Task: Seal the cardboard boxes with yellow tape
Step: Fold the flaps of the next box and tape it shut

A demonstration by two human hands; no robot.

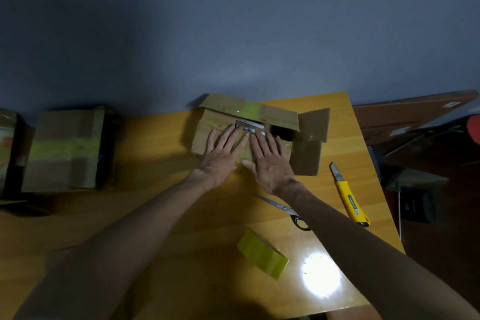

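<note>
Left hand [222, 154], right hand [271, 165] side by side, fingers straight and spread, palms pressing flat on near flap of open cardboard box [276, 115]. Box lies under hands, extends toward 12 o'clock. Far flap raised, yellow strip across it; side flaps splayed toward 3. Yellow tape roll [262, 254] on bench [155, 215] at 6 o'clock. Taped box [65, 148] at 9 o'clock, well apart.

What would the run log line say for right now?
step: pressing flap | left hand: flat on open brown cardboard box | right hand: flat on it | yellow tape roll: lying untouched on wooden table
</note>
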